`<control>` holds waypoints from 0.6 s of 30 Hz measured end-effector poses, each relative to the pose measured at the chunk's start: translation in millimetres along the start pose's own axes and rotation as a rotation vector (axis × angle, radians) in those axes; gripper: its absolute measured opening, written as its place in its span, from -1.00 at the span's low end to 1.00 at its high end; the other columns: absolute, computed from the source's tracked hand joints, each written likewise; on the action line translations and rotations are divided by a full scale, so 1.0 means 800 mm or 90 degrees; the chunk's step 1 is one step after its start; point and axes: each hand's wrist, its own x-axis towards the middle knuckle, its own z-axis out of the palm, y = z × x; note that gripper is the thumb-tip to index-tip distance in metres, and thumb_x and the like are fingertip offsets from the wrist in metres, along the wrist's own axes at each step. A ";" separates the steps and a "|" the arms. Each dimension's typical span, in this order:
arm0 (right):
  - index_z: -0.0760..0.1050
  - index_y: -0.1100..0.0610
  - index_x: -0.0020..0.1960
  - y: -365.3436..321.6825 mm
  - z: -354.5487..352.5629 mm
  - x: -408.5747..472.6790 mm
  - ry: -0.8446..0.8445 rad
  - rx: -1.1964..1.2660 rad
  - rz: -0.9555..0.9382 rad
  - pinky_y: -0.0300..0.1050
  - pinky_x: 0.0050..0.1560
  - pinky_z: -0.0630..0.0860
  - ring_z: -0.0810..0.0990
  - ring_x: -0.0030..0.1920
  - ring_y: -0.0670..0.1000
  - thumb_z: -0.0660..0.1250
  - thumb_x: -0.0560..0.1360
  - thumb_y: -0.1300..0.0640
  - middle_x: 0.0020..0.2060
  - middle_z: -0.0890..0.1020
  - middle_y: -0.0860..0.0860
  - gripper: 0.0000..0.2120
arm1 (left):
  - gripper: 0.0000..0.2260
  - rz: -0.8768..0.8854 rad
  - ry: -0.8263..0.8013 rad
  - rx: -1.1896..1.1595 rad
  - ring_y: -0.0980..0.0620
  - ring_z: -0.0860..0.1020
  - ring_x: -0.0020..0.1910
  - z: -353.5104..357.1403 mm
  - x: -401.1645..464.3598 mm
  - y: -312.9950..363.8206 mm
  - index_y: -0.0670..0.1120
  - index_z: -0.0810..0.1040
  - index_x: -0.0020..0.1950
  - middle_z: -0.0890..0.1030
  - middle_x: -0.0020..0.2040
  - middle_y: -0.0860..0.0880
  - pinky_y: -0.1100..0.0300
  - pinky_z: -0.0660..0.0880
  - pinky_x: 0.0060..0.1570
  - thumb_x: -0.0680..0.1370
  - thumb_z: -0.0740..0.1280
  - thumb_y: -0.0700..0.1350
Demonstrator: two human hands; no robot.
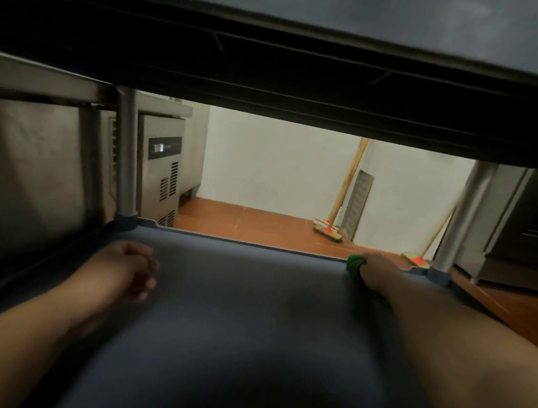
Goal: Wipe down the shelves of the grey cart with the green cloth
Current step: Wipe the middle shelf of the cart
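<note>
Reach decides this one: the right hand [379, 269] is stretched to the far right of the grey cart's lower shelf [237, 313], close to the far lip and near the right post [462, 217], with the green cloth [355, 265] bunched in its grip and poking out leftward. Unwiped shelf likely lies left and near of it, so the stroke probably runs leftward along the far edge. The left hand [135, 271] rests on the shelf at the left, fingers loosely curled, holding nothing. Most of the cloth is hidden under the hand; motion blur softens both hands, and the upper shelf [270, 76] cuts off the view above.
</note>
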 end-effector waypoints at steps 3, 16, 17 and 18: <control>0.55 0.14 0.23 -0.055 0.031 -0.001 -0.017 0.009 -0.024 -0.04 0.18 0.45 0.55 0.15 0.15 0.14 0.61 0.17 0.15 0.61 0.14 -0.72 | -0.77 -0.018 0.021 -0.032 -0.04 0.48 -0.36 -0.041 0.007 -0.002 -0.15 0.42 0.14 0.56 -0.13 -0.15 0.16 0.40 -0.39 0.53 0.17 -0.36; 0.44 -0.04 0.40 -0.419 0.161 -0.060 -0.120 0.054 -0.239 0.07 0.27 0.48 0.54 0.23 0.13 0.19 0.60 0.15 0.29 0.54 0.07 -0.62 | -0.77 0.043 0.169 -0.159 0.00 0.50 -0.36 -0.106 0.010 0.003 -0.06 0.41 0.13 0.55 -0.15 -0.13 0.16 0.42 -0.39 0.53 0.24 -0.29; 0.46 -0.04 0.36 -0.446 0.170 -0.067 -0.129 0.056 -0.275 0.08 0.26 0.49 0.55 0.21 0.11 0.20 0.60 0.13 0.27 0.55 0.06 -0.65 | -0.77 0.048 0.195 -0.180 -0.01 0.49 -0.39 -0.108 0.012 0.002 -0.07 0.41 0.13 0.54 -0.18 -0.14 0.19 0.41 -0.43 0.52 0.25 -0.30; 0.47 -0.05 0.35 -0.473 0.179 -0.073 -0.141 0.054 -0.310 0.08 0.24 0.50 0.55 0.20 0.11 0.20 0.60 0.12 0.26 0.56 0.05 -0.67 | -0.77 0.054 0.222 -0.196 -0.01 0.48 -0.41 -0.112 0.014 0.002 -0.08 0.41 0.12 0.53 -0.20 -0.16 0.20 0.41 -0.46 0.51 0.26 -0.32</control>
